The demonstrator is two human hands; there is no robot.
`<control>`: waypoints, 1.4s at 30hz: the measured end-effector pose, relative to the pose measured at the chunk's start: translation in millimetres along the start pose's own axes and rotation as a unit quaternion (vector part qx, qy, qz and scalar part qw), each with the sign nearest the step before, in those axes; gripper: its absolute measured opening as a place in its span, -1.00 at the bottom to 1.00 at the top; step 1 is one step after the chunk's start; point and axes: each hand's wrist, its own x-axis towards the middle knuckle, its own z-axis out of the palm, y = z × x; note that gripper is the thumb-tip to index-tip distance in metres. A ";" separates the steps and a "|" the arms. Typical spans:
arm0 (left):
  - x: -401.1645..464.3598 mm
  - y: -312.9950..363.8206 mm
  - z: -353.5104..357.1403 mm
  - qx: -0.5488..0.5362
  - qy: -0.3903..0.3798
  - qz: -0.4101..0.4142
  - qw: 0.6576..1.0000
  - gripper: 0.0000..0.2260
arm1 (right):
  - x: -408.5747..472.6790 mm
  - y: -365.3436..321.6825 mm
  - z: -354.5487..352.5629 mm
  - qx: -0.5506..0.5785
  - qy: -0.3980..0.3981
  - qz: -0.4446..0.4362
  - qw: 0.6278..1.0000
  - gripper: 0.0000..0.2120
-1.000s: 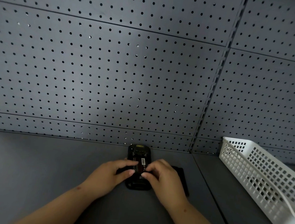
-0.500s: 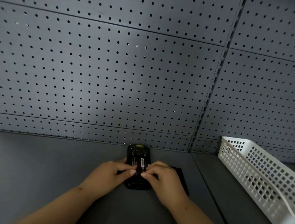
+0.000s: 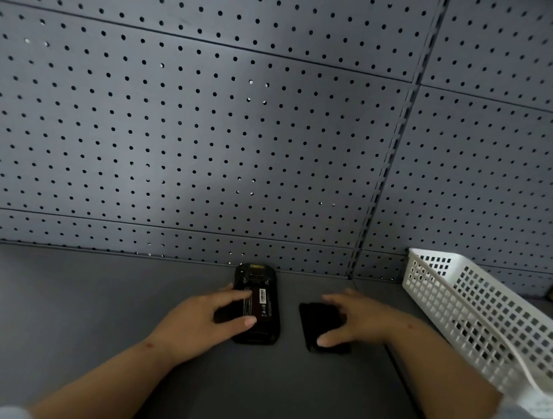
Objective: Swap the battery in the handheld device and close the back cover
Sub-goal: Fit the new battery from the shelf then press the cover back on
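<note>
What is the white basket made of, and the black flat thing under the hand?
The white basket looks like moulded plastic: thin glossy walls pierced by even square holes. The black cover under the right hand seems to be matt hard plastic, thin and flat; its dark, blurred surface leaves that uncertain.

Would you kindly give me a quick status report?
Left hand steadying black handheld device, battery seated. Right hand on flat black back cover, not yet fitted. Nothing in the way.

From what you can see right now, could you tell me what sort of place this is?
Probably a stockroom or shop shelving bay: a grey pegboard back wall, a flat grey shelf and a white plastic basket.
</note>
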 end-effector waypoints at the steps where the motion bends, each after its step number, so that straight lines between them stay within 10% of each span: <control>1: 0.1 0.7 -0.9 0.003 -0.008 -0.009 1.000 -0.23 | 0.4 1.7 -1.9 -0.015 -0.020 0.006 1.000 -0.05; 9: 0.8 2.0 -0.7 0.051 -0.032 -0.030 0.998 0.07 | 4.4 -10.0 -17.4 0.112 0.025 -0.022 0.993 -0.62; 16: 1.5 4.6 -0.7 0.048 -0.017 -0.016 0.999 -0.05 | 26.6 -59.0 -18.7 0.522 0.110 -0.087 0.841 -0.86; 42: 0.3 6.8 0.1 0.077 0.000 -0.007 0.997 -0.08 | 50.0 -78.8 11.9 0.376 0.062 -0.082 0.921 -0.58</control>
